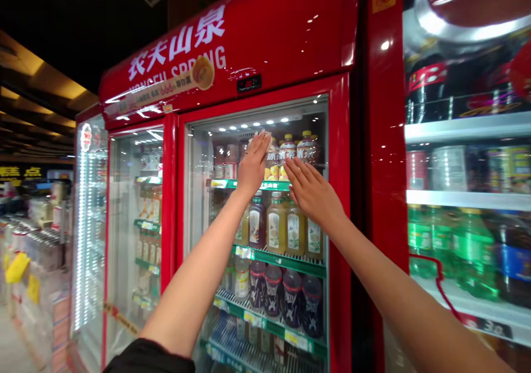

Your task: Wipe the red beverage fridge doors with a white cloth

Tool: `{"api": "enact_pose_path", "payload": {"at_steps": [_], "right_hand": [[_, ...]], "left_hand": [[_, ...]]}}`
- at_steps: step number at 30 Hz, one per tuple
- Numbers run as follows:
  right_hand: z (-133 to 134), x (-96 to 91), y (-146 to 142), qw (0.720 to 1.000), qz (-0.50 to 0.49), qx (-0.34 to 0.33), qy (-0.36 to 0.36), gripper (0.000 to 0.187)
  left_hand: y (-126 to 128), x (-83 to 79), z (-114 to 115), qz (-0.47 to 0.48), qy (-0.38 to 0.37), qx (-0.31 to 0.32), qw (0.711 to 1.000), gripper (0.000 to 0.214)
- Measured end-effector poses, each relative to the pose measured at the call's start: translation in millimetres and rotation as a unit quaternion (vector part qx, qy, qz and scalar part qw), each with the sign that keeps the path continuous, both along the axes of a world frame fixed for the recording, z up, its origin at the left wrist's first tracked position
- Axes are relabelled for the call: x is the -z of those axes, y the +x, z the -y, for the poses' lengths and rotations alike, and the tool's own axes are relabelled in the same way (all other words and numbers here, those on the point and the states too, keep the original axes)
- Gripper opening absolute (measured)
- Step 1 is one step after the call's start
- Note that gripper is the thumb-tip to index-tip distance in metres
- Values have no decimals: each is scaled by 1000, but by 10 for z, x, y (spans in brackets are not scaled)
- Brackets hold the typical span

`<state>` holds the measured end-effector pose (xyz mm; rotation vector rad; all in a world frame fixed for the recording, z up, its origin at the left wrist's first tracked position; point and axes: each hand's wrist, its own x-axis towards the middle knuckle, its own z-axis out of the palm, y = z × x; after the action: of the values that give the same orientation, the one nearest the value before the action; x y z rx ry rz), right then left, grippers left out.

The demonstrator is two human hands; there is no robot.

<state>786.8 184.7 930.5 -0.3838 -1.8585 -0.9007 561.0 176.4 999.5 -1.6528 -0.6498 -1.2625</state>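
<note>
Both arms reach forward to the glass door (199,196) of a red drinks fridge. My left hand (254,165) is raised with its fingers stretched out and pointing up, in front of the top shelf. A pale patch shows behind its fingertips; I cannot make out what it is. To its right, my right hand (312,189) lies flat with fingers extended, angled up and left. Neither hand visibly grips anything. Whether the palms touch the glass, I cannot tell. Behind the door stand yellow-capped bottles (307,147), juice bottles (276,223) and dark bottles (292,301).
A second fridge (385,140) with green soda bottles (475,251) stands on the right. On the left are another glass door (124,218) and a lit cabinet (89,223). Goods with yellow tags (17,268) line the far left. A small display (249,83) sits above the door.
</note>
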Motion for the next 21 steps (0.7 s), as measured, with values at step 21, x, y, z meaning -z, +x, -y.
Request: {"api": "enact_pose_path", "payload": {"at_steps": [21], "right_hand": [[-70, 11, 8, 995, 19, 85, 52, 78]], "left_hand": [[-118, 194, 71, -127, -83, 41, 988, 86]]}}
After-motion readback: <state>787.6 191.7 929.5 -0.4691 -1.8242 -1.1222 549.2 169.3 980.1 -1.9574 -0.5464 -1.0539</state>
